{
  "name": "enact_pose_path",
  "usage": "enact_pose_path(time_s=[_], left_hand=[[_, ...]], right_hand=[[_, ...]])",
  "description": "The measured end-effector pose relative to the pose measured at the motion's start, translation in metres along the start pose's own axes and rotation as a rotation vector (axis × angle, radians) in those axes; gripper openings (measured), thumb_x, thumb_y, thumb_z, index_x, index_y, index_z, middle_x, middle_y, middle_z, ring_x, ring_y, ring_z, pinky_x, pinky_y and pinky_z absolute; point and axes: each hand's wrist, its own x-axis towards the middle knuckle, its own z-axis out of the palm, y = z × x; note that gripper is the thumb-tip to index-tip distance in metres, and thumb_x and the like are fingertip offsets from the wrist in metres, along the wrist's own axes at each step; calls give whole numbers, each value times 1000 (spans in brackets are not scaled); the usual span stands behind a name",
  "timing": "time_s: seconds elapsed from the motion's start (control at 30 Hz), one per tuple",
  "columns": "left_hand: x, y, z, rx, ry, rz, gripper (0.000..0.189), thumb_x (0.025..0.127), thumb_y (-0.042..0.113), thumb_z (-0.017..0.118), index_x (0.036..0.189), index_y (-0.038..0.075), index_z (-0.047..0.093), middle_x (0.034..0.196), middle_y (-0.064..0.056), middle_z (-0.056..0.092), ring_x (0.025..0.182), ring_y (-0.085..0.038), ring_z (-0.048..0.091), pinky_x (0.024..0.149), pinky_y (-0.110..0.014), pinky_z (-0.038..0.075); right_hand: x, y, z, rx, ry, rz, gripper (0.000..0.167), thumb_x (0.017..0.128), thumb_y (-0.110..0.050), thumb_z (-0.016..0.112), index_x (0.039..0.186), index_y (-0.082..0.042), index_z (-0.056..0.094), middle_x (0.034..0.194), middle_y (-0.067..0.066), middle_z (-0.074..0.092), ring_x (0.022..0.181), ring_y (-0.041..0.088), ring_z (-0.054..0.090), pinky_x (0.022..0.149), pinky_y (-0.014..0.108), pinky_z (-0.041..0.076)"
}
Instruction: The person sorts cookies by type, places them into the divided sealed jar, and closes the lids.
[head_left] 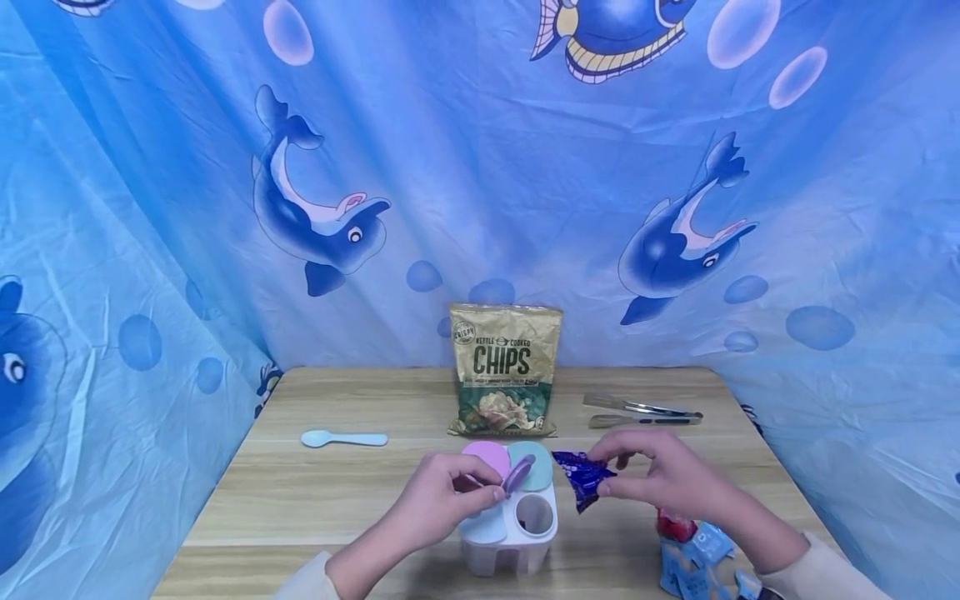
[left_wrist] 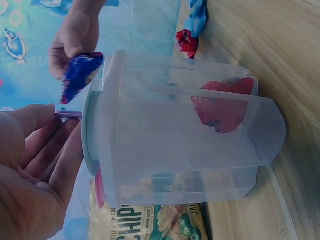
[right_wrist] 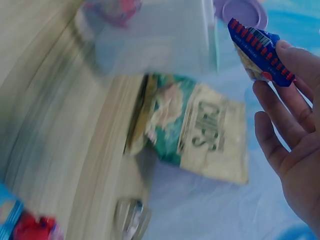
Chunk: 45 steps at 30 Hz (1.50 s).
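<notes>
A clear plastic container (left_wrist: 165,125) with several coloured lids stands on the table. My left hand (head_left: 444,497) pinches its purple lid (head_left: 517,475) and holds it tipped up, beside a round open hole (head_left: 534,514). Pink (head_left: 486,454), teal (head_left: 531,467) and pale blue (head_left: 483,527) lids lie flat on the top. To the right of the container, my right hand (head_left: 660,471) pinches a dark blue wrapped snack packet (head_left: 582,478) in the air. Through the clear wall, the left wrist view shows a red wrapped packet (left_wrist: 224,105) lying at the bottom.
Behind the container stands a chips bag (head_left: 506,371). Metal tongs (head_left: 641,412) lie at the back right and a light blue spoon (head_left: 343,438) at the left. Light blue packets (head_left: 693,560) and a red packet (head_left: 675,525) lie under the right forearm. A blue printed curtain (head_left: 480,167) surrounds the table.
</notes>
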Motion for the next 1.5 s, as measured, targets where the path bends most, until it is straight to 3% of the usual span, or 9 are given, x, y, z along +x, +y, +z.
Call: enact_pose_path(time_s=[0.1, 0.27, 0.47, 0.67, 0.93, 1.2, 1.5], left_hand=[[0, -1, 0, -3, 1, -3, 8, 87, 21, 81, 94, 17, 81, 89, 2, 77, 75, -4, 67, 68, -23, 58], [0, -1, 0, -13, 8, -13, 8, 88, 22, 81, 94, 17, 81, 90, 2, 77, 75, -4, 67, 68, -23, 58], [0, -3, 1, -29, 9, -21, 8, 88, 22, 81, 94, 17, 80, 91, 3, 77, 78, -5, 68, 72, -23, 58], [0, -4, 0, -37, 4, -16, 6, 88, 22, 80, 93, 17, 80, 90, 3, 77, 78, -5, 69, 72, -23, 58], [1, -3, -1, -50, -4, -32, 7, 88, 21, 80, 94, 17, 80, 91, 2, 77, 78, -6, 69, 71, -23, 58], [1, -3, -1, -52, -7, -40, 8, 88, 21, 80, 94, 16, 80, 91, 1, 77, 78, -6, 69, 70, -23, 59], [1, -3, -1, -58, -7, -37, 9, 88, 22, 81, 94, 16, 80, 91, 1, 77, 78, -6, 69, 70, -23, 59]], right_hand=[[10, -8, 10, 42, -7, -63, 29, 88, -18, 82, 116, -21, 74, 109, -4, 75, 94, 11, 69, 73, 29, 59], [21, -14, 24, 86, -34, -93, 28, 88, -20, 82, 115, -23, 73, 108, -6, 75, 95, 11, 69, 76, 29, 59], [24, -14, 39, 93, -39, -137, 29, 87, -18, 83, 113, -23, 73, 108, -6, 74, 102, 12, 69, 87, 34, 59], [25, -10, 52, 104, -46, -158, 28, 87, -17, 83, 113, -22, 73, 109, -6, 73, 102, 12, 69, 88, 33, 59], [26, -6, 63, 3, -79, -186, 27, 84, -15, 84, 106, -25, 72, 107, -12, 72, 101, 7, 69, 89, 31, 58], [30, -6, 65, -71, -115, -268, 21, 85, -16, 84, 102, -25, 75, 103, -14, 73, 98, 2, 67, 87, 28, 57], [34, -6, 63, -137, -179, -259, 6, 92, -22, 78, 97, -26, 78, 98, -18, 75, 92, -3, 65, 83, 16, 53]])
